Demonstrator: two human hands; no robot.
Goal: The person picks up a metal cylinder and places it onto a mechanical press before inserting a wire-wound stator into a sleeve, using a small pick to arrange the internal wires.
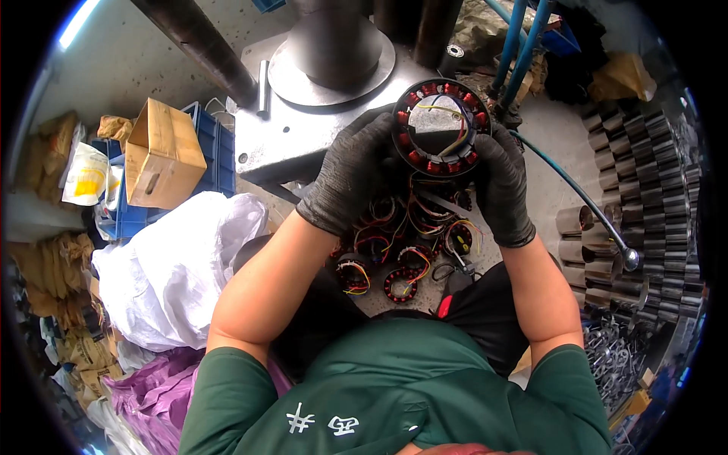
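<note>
Both hands wear dark grey gloves and hold up a motor stator point(442, 164), a black ring with red copper windings inside and thin coloured wires crossing its opening. My left hand point(345, 171) grips its left side, the fingers partly hidden behind it. On the right, my right hand point(502, 182) has its thumb against the ring's edge. Below them, between my legs, lie several more wound stators point(387, 287) with red, yellow and white leads, partly covered by my hands and arms.
Ahead stands a metal press table point(318, 144) with a thick column point(334, 49). A ball-ended lever point(630, 259) and stacked metal sleeves point(644, 197) are at right. Left are a cardboard box point(171, 159), blue crates point(224, 155), a white sack point(174, 273) and a purple bag point(155, 390).
</note>
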